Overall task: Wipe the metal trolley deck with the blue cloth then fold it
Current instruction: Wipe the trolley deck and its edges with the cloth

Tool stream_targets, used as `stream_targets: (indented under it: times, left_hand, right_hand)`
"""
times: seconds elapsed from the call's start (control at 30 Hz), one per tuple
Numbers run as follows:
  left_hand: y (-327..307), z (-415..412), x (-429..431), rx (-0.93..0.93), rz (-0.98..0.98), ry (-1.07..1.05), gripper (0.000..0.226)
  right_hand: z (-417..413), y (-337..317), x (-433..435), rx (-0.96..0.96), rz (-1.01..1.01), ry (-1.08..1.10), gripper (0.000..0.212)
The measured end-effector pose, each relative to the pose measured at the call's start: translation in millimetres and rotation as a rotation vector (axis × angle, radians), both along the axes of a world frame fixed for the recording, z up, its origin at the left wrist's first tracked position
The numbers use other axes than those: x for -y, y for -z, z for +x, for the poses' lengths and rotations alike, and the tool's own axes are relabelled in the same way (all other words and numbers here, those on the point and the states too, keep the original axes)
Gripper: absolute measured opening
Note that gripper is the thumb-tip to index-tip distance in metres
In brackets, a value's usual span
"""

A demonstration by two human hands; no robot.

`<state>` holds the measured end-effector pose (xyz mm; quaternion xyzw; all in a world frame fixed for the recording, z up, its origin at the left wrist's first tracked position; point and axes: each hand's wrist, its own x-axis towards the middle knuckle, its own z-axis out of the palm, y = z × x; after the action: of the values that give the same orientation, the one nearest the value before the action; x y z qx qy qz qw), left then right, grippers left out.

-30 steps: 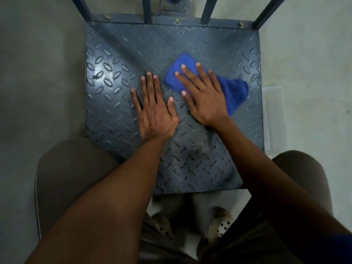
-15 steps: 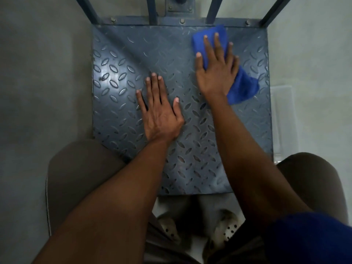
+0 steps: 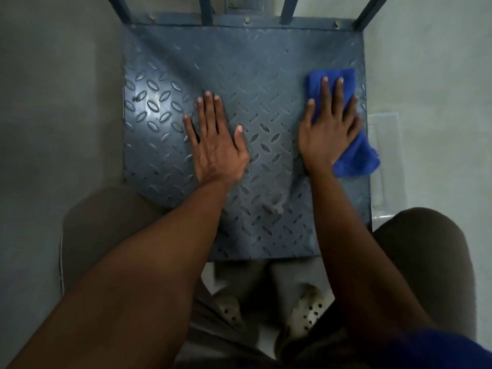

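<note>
Two hands on one trolley deck (image 3: 266, 62), a grey-blue checker plate with raised oval treads.

Left hand (image 3: 217, 145): open, palm down, fingers spread, flat on the bare metal near the deck's centre. It grips nothing; by appearance it braces the person.

Right hand (image 3: 328, 129): open and flat, fingers extended, pressing the blue cloth (image 3: 356, 158) onto the deck at its right edge. It presses and does not clench.

Blue cloth: bunched, not folded, lying under the right hand. One end shows beyond the fingertips toward the deck's far rail; the other end trails past the deck's right edge and overhangs it.

Uprights (image 3: 206, 9): dark bars rising from the deck's far rail.

Step in hand, as judged: wiping; folding not begun.

Hazards, as judged: the overhanging end may drag the cloth off the deck's right edge if the flat palm slips. The raised treads may snag the fabric. The dull smudge near the deck's near edge may be missed.
</note>
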<state>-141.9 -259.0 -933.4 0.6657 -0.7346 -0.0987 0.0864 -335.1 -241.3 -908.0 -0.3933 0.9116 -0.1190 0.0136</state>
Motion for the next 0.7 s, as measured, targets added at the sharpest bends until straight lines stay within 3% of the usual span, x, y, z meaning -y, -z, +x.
stream_targets:
  times: [0.2,0.27,0.43,0.53,0.7]
  left_hand:
    - [3.3,-7.5,3.6,-0.034,-0.001,0.049,0.075]
    - [8.4,-7.8,13.2,-0.031,0.015,0.058,0.074]
    - [24.4,-7.7,37.3,-0.020,0.084,0.106,0.073]
    - [30.6,16.3,57.1,0.034,0.063,0.150,0.069]
    - [35.0,35.8,3.1,0.040,0.062,0.186,0.068]
  right_hand:
    - [35.9,4.7,42.0,0.003,0.059,-0.514,0.055]
    - [35.0,10.6,41.8,0.027,0.052,-0.585,0.054]
    - [34.8,38.5,-21.5,0.039,0.060,-0.379,0.054]
    - [28.2,45.0,-8.5,0.032,0.061,-0.309,0.055]
    - [-3.7,51.5,21.1,0.033,0.060,-0.091,0.059]
